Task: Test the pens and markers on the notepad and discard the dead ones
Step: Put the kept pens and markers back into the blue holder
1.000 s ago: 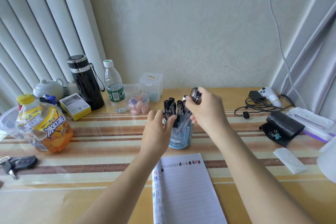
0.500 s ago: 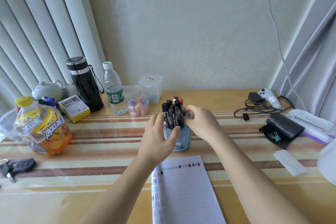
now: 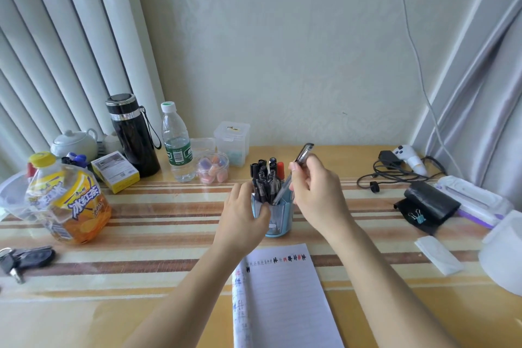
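Observation:
A blue pen holder (image 3: 279,220) stands mid-table, packed with several black-capped pens (image 3: 264,178) and one red-capped pen (image 3: 280,169). My left hand (image 3: 243,217) grips the holder's left side. My right hand (image 3: 316,192) pinches a clear-barrelled pen with a black cap (image 3: 299,162), held slanted with its lower end still at the holder's rim. A lined notepad (image 3: 282,299) lies open in front of the holder, with a row of black, blue and red test marks along its top and left margin.
On the left stand an orange iced-tea jug (image 3: 67,200), a black flask (image 3: 132,135), a water bottle (image 3: 176,144), a yellow box (image 3: 115,171) and keys (image 3: 22,258). A black pouch (image 3: 426,205), cables (image 3: 395,172) and a folded tissue (image 3: 436,254) lie to the right.
My right hand lowered a pen into the holder, then lifted a clear pen up and to the right. My left hand slid down from the pen caps onto the holder's side.

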